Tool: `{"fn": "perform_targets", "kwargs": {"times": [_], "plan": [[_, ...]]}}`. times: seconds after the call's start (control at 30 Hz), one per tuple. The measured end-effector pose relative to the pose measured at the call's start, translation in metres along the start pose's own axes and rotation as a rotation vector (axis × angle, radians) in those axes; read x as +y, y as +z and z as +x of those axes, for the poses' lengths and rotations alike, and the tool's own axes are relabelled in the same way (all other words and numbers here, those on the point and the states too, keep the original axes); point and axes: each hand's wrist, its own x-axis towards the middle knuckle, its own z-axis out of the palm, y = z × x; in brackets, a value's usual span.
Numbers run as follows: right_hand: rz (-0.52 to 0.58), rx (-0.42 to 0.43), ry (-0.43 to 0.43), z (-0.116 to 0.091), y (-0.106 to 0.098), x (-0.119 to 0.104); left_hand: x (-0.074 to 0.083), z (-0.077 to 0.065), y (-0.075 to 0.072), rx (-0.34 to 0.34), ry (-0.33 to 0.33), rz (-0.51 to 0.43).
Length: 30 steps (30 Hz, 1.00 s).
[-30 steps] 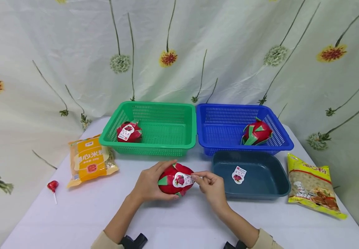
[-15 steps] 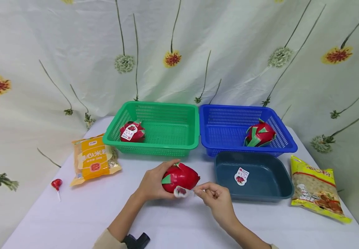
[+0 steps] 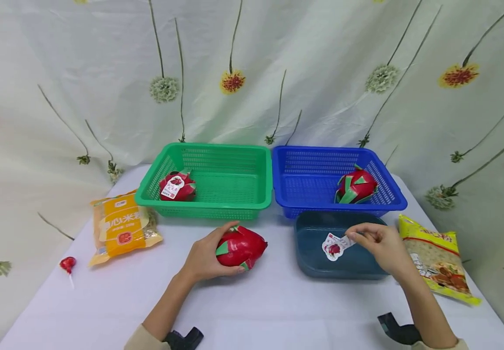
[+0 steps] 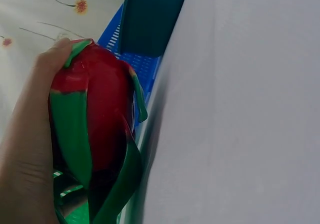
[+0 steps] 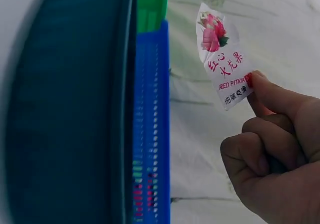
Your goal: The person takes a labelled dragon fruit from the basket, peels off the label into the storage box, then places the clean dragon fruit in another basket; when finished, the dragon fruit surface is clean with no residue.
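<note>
My left hand [image 3: 208, 255] grips a red dragon fruit [image 3: 245, 247] with green scales from its left side, thumb in front and fingers behind. In the left wrist view its red skin and long green flaps fill the hand. Between thumb and forefinger, my right hand [image 3: 378, 245] pinches a white sticker [image 5: 225, 67] printed with a dragon fruit and "RED PITAYA". This sticker hangs over the dark teal tray [image 3: 313, 267], overlapping a similar sticker [image 3: 331, 238] in the tray in the head view.
Behind stand a green basket [image 3: 234, 182] with a labelled dragon fruit [image 3: 183, 189] and a blue basket [image 3: 304, 184] with another dragon fruit [image 3: 356, 185]. An orange noodle bag [image 3: 125, 226] and a red lollipop [image 3: 68, 264] lie left, a yellow bag [image 3: 437, 257] right.
The sticker has come off the dragon fruit. My right hand has carried it rightward from the fruit to over the teal tray. My left hand still holds the fruit in about the same place.
</note>
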Motion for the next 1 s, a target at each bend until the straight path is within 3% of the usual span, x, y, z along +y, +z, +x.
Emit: {"fn": "perform_targets", "kwargs": {"times": [0.13,0.3,0.4,0.73,1.0], "plan": [[-0.131,-0.079,0.028,0.016,-0.007,0.026,-0.001,-0.002,0.000,0.005,0.005,0.012],[-0.266,-0.178,-0.033,0.033,0.001,0.053,-0.002,-0.004,-0.001,0.011,0.010,0.017],[-0.290,-0.197,-0.066,0.040,0.010,0.063,-0.002,-0.004,-0.001,0.017,0.007,0.010],[-0.369,-0.149,-0.046,0.049,0.026,0.080,0.000,-0.003,0.000,0.014,0.016,0.005],[-0.460,-0.269,-0.028,0.045,0.024,0.080,0.001,-0.001,0.000,0.012,0.024,0.006]]}}
